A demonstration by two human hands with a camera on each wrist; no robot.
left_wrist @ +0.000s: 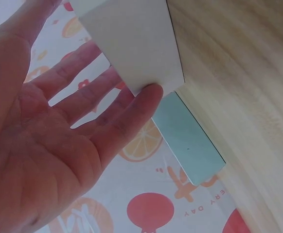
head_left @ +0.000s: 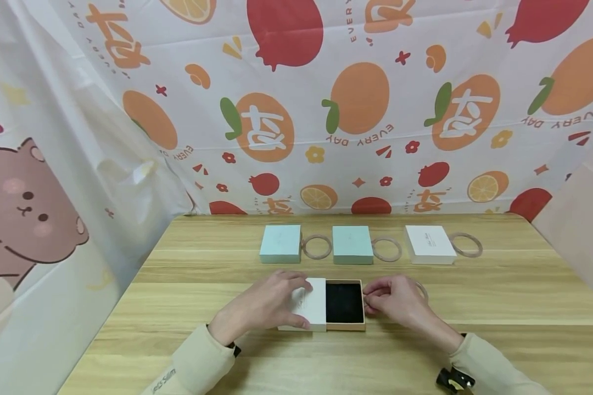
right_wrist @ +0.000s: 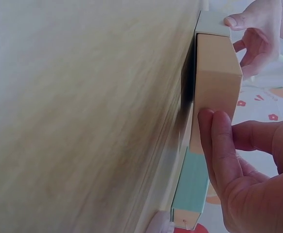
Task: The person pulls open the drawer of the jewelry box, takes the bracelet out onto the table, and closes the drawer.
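A white slide-out box sits in the middle of the table, its tan drawer [head_left: 346, 327] pulled partway out to the right. Black padding [head_left: 345, 303] lies in the drawer. My left hand [head_left: 272, 302] grips the white cover [head_left: 318, 303], thumb on the near side and other fingers toward the far side. At the drawer's right end, my right hand [head_left: 397, 299] pinches with thumb and fingertips against the end face; in the right wrist view the fingers [right_wrist: 221, 131] touch that tan end. Any pull tab there is hidden. A clear bangle [head_left: 421, 291] lies partly behind the right hand.
Along the back stand a teal box [head_left: 280, 244], a second teal box [head_left: 352, 245] and a white box [head_left: 430, 244]. To the right of each lies a bangle: left [head_left: 317, 247], middle [head_left: 387, 249], right [head_left: 466, 244]. A printed curtain [head_left: 296, 181] hangs behind the table.
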